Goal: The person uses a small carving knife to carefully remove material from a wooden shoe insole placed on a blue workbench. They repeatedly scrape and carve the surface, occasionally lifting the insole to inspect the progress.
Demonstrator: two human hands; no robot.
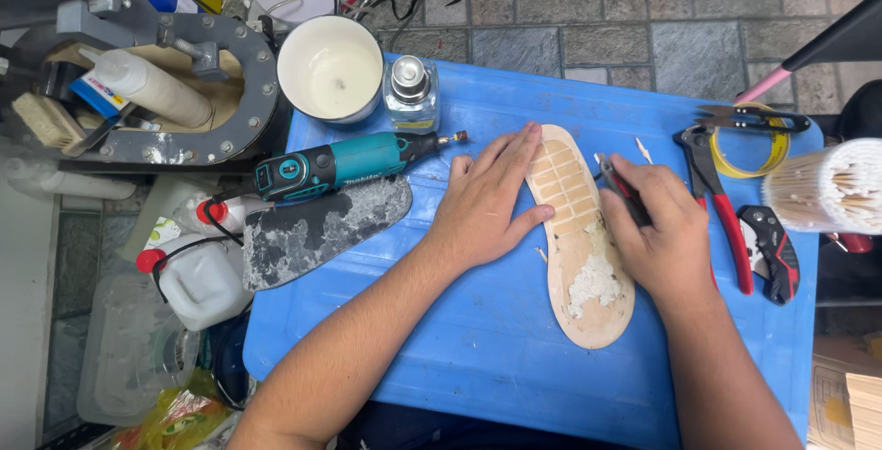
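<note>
Left hand [482,211] flat, fingers spread, pinning the tan leather shoe insole [579,239] on the blue plastic lid [496,321]; right hand [657,230] fisted on a small dark-handled tool [614,177] at its edge — I'd keep strokes short, pressure steady.

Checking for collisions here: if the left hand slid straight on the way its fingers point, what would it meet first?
Probably nothing: the left hand points up-right along the tan shoe sole's edge, over bare blue board, as far as one view shows.
</note>
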